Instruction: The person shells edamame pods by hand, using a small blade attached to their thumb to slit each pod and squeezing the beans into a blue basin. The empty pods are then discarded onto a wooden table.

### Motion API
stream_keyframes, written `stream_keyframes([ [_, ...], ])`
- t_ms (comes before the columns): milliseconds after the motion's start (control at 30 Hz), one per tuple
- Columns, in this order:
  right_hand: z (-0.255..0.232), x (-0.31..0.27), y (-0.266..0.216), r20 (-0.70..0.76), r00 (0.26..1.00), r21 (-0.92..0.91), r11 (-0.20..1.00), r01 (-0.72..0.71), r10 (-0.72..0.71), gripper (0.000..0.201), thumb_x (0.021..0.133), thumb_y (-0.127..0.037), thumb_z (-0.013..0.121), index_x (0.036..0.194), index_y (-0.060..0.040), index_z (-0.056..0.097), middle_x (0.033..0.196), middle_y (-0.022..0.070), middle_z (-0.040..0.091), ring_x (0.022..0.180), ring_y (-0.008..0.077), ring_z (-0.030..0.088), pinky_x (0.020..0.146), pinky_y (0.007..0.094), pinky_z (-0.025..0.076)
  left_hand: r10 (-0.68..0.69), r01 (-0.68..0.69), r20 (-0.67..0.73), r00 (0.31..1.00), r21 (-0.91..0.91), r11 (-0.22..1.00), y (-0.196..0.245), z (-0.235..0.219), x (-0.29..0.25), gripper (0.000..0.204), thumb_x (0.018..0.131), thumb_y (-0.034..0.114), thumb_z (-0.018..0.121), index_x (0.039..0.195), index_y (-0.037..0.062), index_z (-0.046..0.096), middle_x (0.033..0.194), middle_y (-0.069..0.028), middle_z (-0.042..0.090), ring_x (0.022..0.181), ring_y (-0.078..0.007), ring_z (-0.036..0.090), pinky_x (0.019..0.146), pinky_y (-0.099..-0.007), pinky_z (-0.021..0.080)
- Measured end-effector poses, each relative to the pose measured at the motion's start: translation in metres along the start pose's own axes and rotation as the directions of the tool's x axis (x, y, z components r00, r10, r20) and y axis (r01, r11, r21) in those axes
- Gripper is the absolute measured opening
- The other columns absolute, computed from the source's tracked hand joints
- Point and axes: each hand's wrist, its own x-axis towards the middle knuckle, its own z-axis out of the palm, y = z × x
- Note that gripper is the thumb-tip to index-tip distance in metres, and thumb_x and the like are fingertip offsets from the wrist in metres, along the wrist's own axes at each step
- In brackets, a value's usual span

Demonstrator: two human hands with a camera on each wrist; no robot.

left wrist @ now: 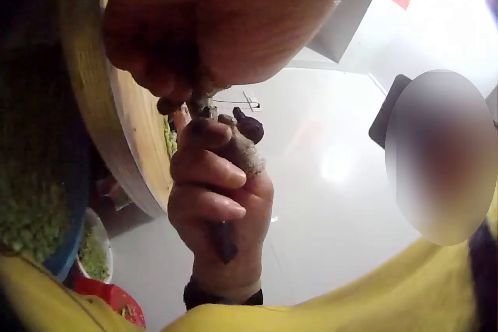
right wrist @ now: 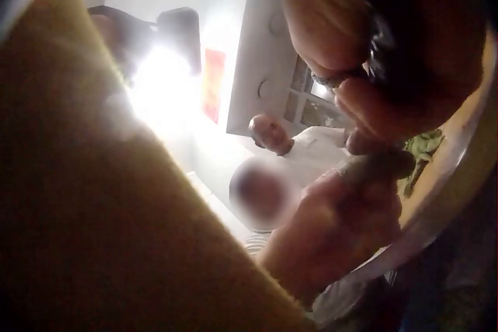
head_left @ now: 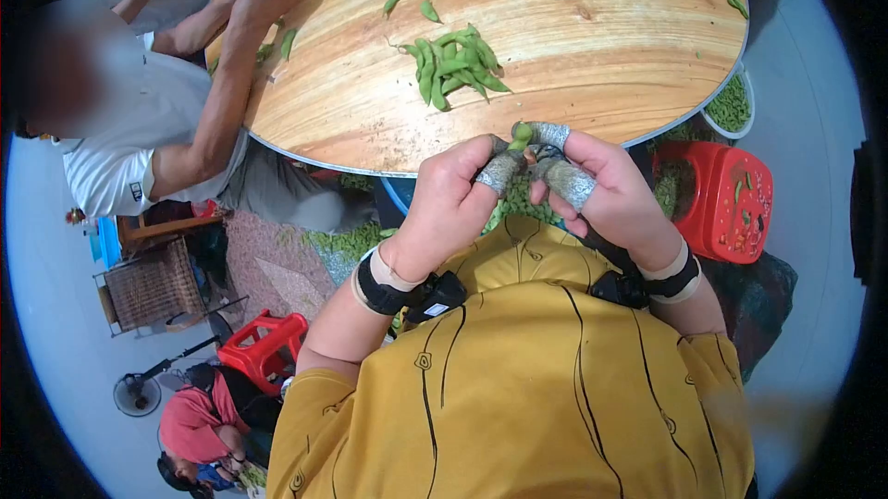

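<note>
In the head view a green pod [head_left: 522,135] is pinched between both hands, just past the table's near edge. The left hand [head_left: 449,196] has its taped thumb and forefinger at the pod's left side. Silvery tape wraps the thumb and forefinger of the right hand [head_left: 606,186], which grips the pod from the right; its other fingers are curled. The left wrist view shows the right hand [left wrist: 222,192] facing the left hand [left wrist: 210,28], fingertips meeting. The right wrist view is dim, and the pod cannot be made out there.
A pile of pods [head_left: 455,66] lies on the wooden table [head_left: 592,55], with more pods scattered beyond. Another person's arms [head_left: 227,83] rest at the table's left. A red stool [head_left: 731,203] and a bowl of shelled beans [head_left: 731,106] are at the right; a blue tub [head_left: 398,192] sits below the edge.
</note>
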Motion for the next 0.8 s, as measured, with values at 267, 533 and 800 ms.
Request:
stream_keyframes([
  [267, -0.008, 0.005, 0.003, 0.009, 0.998, -0.159, 0.985, 0.063, -0.063, 0.035, 0.088, -0.001, 0.045, 0.122, -0.004, 0.054, 0.077, -0.0014, 0.059, 0.048, 0.0019, 0.042, 0.043, 0.0166, 0.035, 0.213, -0.221, 0.064, 0.975, 0.389, 0.894, -0.002, -0.011, 0.002, 0.011, 0.082, 0.005, 0.055, 0.09, -0.0006, 0.062, 0.07, -0.0109, 0.057, 0.062, -0.0213, 0.055, 0.059, -0.0309, 0.045],
  [533, -0.008, 0.007, -0.006, 0.094, 0.995, 0.041, 0.998, -0.044, 0.04, 0.029, 0.09, -0.004, 0.048, 0.118, -0.0036, 0.057, 0.072, -0.0013, 0.056, 0.046, 0.0016, 0.041, 0.041, 0.0161, 0.035, -0.011, 0.102, 0.28, 0.96, -0.312, 0.945, 0.0, -0.016, -0.005, 0.014, 0.089, 0.01, 0.053, 0.095, -0.0001, 0.061, 0.074, -0.0058, 0.061, 0.06, -0.0157, 0.055, 0.057, -0.0285, 0.045],
  [800, -0.011, 0.011, 0.001, 0.004, 1.0, 0.014, 1.0, 0.026, -0.026, 0.029, 0.094, -0.009, 0.047, 0.122, -0.0087, 0.055, 0.074, 0.0, 0.057, 0.048, 0.0028, 0.044, 0.04, 0.0169, 0.035, 0.036, 0.436, 0.505, 0.862, -0.777, 0.454, -0.004, -0.021, -0.003, 0.027, 0.094, 0.023, 0.055, 0.104, -0.0014, 0.058, 0.073, -0.0028, 0.057, 0.06, -0.0096, 0.05, 0.055, -0.023, 0.04],
])
